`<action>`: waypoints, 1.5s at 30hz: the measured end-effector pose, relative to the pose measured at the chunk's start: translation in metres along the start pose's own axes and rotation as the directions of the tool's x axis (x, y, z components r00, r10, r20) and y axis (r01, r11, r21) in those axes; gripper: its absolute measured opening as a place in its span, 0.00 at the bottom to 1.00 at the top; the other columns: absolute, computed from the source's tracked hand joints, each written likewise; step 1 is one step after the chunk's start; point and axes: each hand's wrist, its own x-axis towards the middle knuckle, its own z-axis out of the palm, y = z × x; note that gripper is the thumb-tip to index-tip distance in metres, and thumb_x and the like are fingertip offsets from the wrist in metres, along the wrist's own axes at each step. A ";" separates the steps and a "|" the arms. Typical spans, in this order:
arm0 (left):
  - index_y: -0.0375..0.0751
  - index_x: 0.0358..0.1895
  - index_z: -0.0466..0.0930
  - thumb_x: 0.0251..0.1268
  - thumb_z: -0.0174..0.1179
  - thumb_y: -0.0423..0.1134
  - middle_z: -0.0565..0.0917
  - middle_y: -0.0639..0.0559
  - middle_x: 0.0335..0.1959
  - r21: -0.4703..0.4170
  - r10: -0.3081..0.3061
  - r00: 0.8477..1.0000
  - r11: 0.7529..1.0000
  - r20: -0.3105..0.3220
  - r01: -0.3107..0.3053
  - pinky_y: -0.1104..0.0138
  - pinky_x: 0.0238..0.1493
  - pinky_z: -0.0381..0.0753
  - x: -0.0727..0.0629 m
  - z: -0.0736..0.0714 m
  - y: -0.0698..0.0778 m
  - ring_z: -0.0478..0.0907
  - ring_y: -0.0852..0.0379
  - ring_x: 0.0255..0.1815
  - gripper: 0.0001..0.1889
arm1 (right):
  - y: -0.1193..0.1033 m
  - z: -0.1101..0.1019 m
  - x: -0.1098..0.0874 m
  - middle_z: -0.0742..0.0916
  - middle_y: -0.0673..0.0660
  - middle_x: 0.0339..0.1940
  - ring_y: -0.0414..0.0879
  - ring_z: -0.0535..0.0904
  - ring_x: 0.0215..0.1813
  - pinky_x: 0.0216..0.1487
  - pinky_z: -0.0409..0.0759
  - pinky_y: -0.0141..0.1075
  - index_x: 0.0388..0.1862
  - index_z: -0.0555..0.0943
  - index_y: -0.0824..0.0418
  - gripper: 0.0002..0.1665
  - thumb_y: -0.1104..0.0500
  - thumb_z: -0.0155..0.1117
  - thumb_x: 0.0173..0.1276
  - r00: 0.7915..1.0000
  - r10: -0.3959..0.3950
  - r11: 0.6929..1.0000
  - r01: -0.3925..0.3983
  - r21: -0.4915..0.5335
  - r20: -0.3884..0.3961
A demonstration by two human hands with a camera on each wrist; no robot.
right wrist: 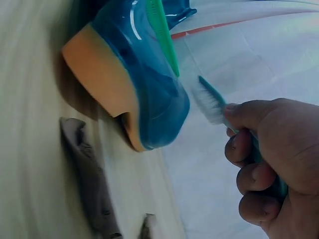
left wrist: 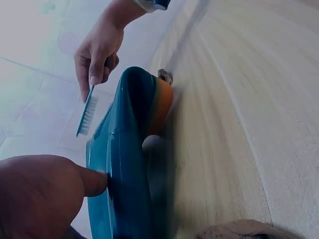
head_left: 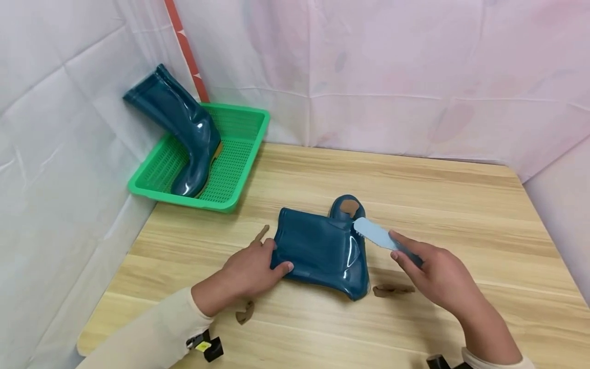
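A dark teal rubber boot lies on its side on the table, its shaft opening toward the left. There is a brown patch on its toe. My left hand grips the shaft by the opening, thumb on top; its other fingers are partly hidden. In my right hand is a blue brush, gripped by the handle with the bristles down. The brush head is over the boot near the ankle; in the right wrist view the bristles stand apart from the boot.
A green plastic basket stands at the table's back left corner, with a second rubber boot leaning in it. Brown pieces lie around the near boot: one on the right, one near the left wrist, one beyond the left hand.
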 end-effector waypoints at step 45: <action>0.46 0.54 0.89 0.61 0.75 0.36 0.91 0.53 0.35 0.468 0.744 0.516 0.668 -0.425 -0.578 0.62 0.33 0.82 -0.019 -0.135 0.043 0.86 0.55 0.32 0.17 | -0.054 0.049 -0.014 0.76 0.45 0.27 0.37 0.70 0.25 0.22 0.70 0.33 0.37 0.73 0.54 0.08 0.58 0.61 0.79 0.996 0.054 0.955 -0.029 0.295 -0.075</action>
